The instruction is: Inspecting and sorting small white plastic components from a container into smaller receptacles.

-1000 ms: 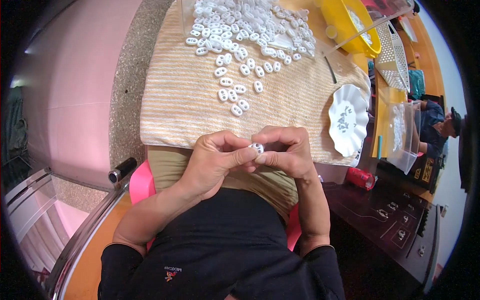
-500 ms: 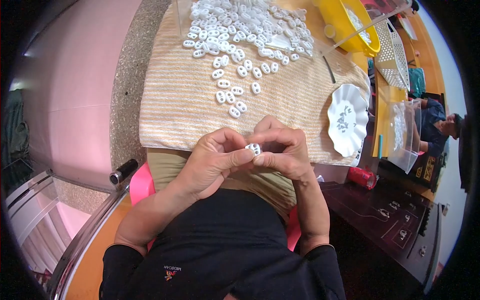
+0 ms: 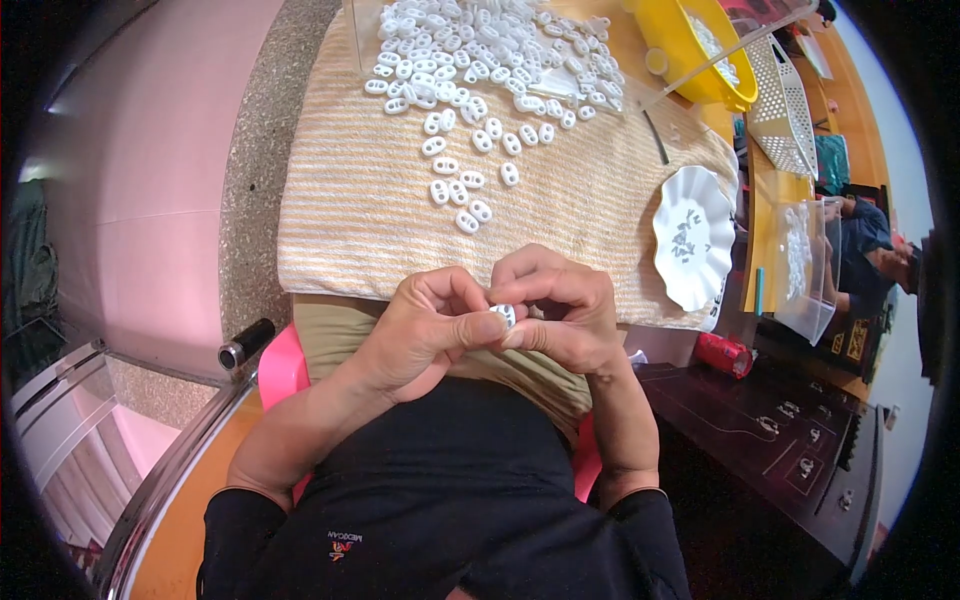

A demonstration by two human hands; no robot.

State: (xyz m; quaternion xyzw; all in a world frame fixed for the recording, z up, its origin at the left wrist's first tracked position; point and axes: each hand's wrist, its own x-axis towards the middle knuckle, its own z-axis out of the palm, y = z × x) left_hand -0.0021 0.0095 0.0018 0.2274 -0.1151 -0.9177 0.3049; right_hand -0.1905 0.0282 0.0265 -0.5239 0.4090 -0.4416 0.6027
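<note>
Between both hands, just beyond my lap, is a small white oval plastic piece with two holes (image 3: 504, 315). My left hand (image 3: 432, 325) pinches it between thumb and fingers from the left. From the right, my right hand (image 3: 562, 312) closes on it, thumb against its lower right side and index finger curled above. Fingers cover much of the piece. Matching white ovals (image 3: 456, 191) lie loose on the striped towel (image 3: 350, 215) ahead, beneath a large heap (image 3: 470, 45) of them. To the right rests a scalloped white dish (image 3: 672, 262) holding several small grey bits (image 3: 688, 238).
A yellow basin (image 3: 680, 50) and a perforated cream basket (image 3: 787, 120) stand at the far right. A clear plastic panel edge (image 3: 730, 55) slants over the table there. Another person (image 3: 868, 255) sits beyond a clear box (image 3: 815, 270). A red cylindrical packet (image 3: 724, 354) lies on the dark surface.
My hands have shifted slightly downward with the white piece. It has turned in my fingers, and its holes show less plainly. The loose pieces keep their arrangement.
</note>
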